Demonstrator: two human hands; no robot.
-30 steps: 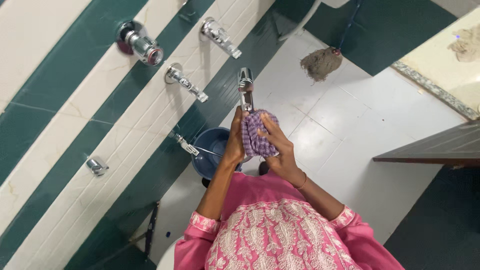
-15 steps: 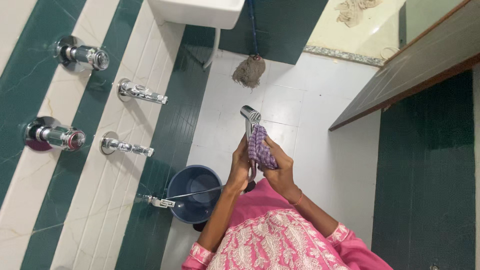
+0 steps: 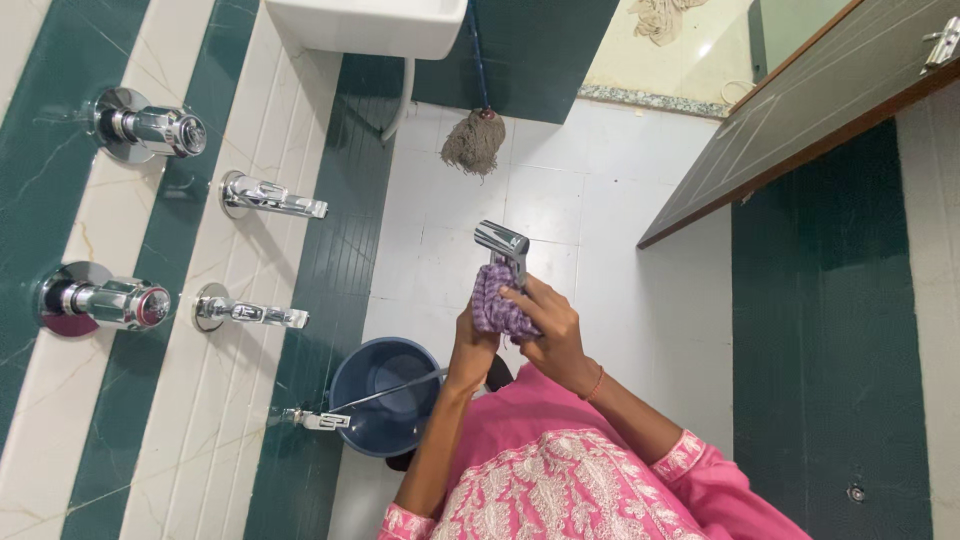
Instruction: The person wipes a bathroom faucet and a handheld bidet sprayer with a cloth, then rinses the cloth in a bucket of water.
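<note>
Since the earlier frame, both hands and the chrome hand sprayer (image 3: 503, 246) shifted slightly right of centre. Right hand (image 3: 551, 327) pressed a purple cloth (image 3: 497, 306) around the sprayer's neck, fingers curled closed on it. Left hand (image 3: 472, 345) gripped the handle below, beside the blue bucket (image 3: 385, 396) at lower centre.

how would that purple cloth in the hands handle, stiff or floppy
Probably floppy: the purple cloth bunches around the chrome sprayer. Likely light, since the right hand and left hand pinch it easily. Its knitted-looking surface should grip rather than slip.
</note>
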